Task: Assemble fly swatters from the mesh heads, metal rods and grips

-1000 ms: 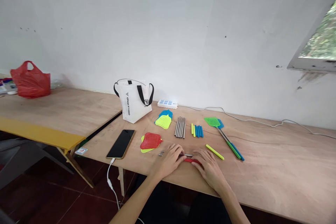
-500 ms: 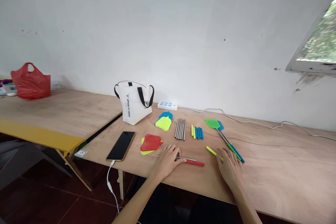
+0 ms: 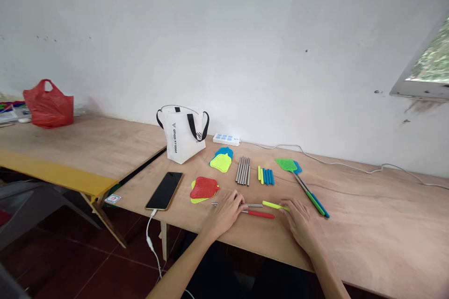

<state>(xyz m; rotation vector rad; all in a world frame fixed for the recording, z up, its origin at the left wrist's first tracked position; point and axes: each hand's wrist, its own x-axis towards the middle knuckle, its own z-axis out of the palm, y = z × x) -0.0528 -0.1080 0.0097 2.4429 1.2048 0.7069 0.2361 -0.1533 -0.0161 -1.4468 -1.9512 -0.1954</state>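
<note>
My left hand (image 3: 228, 208) is closed on a metal rod (image 3: 255, 205) low over the table, its bare end pointing right. Just in front of that rod lies another one with a red handle (image 3: 260, 214), its left part hidden under my fingers. My right hand (image 3: 296, 215) pinches a yellow handle sleeve (image 3: 272, 205), whose left end meets or nearly meets the bare rod's tip. Left of my left hand rests a red fly swatter head (image 3: 204, 188) on a yellow one (image 3: 197, 200). Beyond my hands lie several metal rods (image 3: 243, 171) and several yellow and blue sleeves (image 3: 267, 176).
Green (image 3: 286, 164) and blue fly swatters with handles lie at the right. Yellow (image 3: 220, 163) and blue swatter heads sit near a white power strip (image 3: 226, 139). A white bag (image 3: 184, 138) and a charging phone (image 3: 164, 190) stand left; a red plastic bag (image 3: 49, 105) is farther off.
My right hand has moved left with the yellow sleeve, away from the green and blue swatter handles and up to the rod's end. My left hand stays near its place. The view shifts slightly.
</note>
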